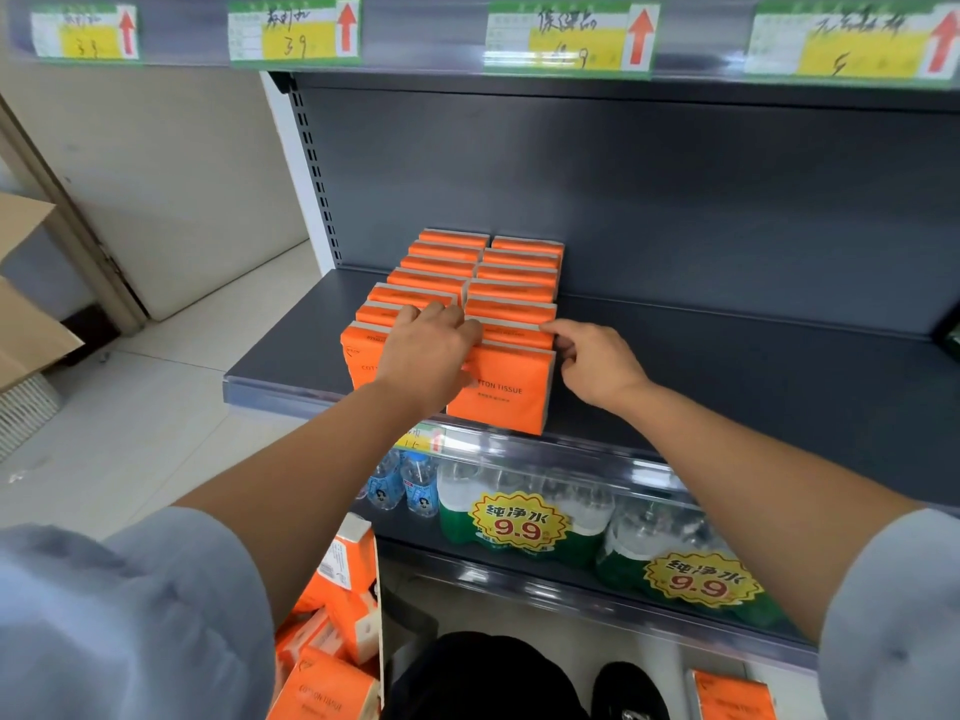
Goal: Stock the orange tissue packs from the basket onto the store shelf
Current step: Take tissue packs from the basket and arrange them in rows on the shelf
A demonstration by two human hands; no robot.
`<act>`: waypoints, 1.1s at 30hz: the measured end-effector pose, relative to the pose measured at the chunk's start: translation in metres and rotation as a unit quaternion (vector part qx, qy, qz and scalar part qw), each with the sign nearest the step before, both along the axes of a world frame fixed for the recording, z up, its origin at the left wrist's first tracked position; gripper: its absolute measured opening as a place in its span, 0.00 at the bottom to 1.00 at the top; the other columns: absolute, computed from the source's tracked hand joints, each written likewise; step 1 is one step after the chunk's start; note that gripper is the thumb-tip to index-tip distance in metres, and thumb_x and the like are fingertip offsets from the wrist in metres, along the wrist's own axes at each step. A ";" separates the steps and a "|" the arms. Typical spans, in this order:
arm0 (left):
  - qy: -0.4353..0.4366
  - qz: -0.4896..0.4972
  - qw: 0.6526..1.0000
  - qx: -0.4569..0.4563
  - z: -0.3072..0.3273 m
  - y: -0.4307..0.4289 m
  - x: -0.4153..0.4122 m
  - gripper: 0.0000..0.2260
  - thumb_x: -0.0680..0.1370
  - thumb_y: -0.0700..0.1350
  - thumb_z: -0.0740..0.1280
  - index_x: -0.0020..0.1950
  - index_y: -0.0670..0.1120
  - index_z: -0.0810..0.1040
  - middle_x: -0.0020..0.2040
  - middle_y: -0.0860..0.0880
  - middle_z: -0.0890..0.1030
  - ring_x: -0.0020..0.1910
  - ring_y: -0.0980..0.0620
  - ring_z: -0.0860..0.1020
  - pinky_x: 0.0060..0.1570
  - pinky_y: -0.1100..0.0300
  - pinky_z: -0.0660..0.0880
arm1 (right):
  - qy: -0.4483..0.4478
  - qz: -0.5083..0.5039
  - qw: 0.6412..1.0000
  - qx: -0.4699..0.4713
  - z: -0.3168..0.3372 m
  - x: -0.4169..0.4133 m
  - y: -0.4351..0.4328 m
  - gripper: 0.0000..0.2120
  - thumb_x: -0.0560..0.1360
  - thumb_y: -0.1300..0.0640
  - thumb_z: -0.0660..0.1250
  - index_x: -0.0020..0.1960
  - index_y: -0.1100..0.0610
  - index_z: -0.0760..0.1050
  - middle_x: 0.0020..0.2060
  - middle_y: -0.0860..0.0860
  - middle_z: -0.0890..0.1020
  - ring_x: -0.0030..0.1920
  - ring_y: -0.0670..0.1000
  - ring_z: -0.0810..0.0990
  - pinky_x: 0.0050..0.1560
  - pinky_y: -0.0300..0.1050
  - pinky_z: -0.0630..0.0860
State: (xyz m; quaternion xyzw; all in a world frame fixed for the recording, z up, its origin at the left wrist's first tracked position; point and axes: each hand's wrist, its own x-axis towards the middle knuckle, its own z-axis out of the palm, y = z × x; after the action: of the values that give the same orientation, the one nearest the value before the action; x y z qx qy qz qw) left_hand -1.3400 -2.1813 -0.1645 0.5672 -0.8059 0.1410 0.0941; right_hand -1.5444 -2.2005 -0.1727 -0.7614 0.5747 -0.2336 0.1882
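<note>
Orange tissue packs [506, 379] are standing in two rows on the shelf [727, 366]. The left hand [423, 356] is curling its fingers over their tops. The right hand [597, 366] is touching one with its forefinger, grip unclear.

Single head-worn wide-angle camera, facing forward and down. Close range: dark grey metal store shelf [727, 366] lies under and beyond the fingers [561, 330].
</note>
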 end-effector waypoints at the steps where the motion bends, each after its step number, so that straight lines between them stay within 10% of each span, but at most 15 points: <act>1: 0.012 -0.005 1.000 0.000 -0.001 0.001 0.000 0.19 0.72 0.48 0.73 0.60 0.45 0.75 0.56 0.45 0.77 0.57 0.42 0.73 0.54 0.50 0.65 | 0.000 0.000 1.000 0.000 0.000 0.000 0.001 0.26 0.75 0.71 0.58 0.68 0.54 0.72 0.60 0.55 0.79 0.59 0.55 0.77 0.60 0.44 0.72; 20: 0.053 -0.029 0.998 -0.003 -0.013 -0.006 -0.001 0.13 0.69 0.34 0.73 0.52 0.38 0.77 0.49 0.39 0.80 0.48 0.39 0.75 0.49 0.48 0.71 | 0.004 0.005 1.000 0.009 0.004 0.002 0.008 0.23 0.76 0.69 0.59 0.69 0.54 0.71 0.58 0.54 0.79 0.57 0.54 0.77 0.58 0.44 0.73; 33: -0.032 -0.002 0.999 0.004 -0.012 0.023 0.014 0.23 0.74 0.47 0.70 0.68 0.45 0.70 0.69 0.47 0.72 0.66 0.46 0.68 0.63 0.52 0.64 | 0.069 -0.026 0.997 0.034 0.010 0.011 0.036 0.26 0.75 0.60 0.63 0.72 0.54 0.62 0.60 0.59 0.74 0.60 0.59 0.74 0.58 0.51 0.73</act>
State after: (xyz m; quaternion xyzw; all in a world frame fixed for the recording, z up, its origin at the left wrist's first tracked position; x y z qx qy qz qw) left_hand -1.3257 -2.1586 -0.1760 0.5615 -0.8101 0.1553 0.0661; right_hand -1.5332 -2.1644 -0.1630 -0.7536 0.6136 -0.1657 0.1680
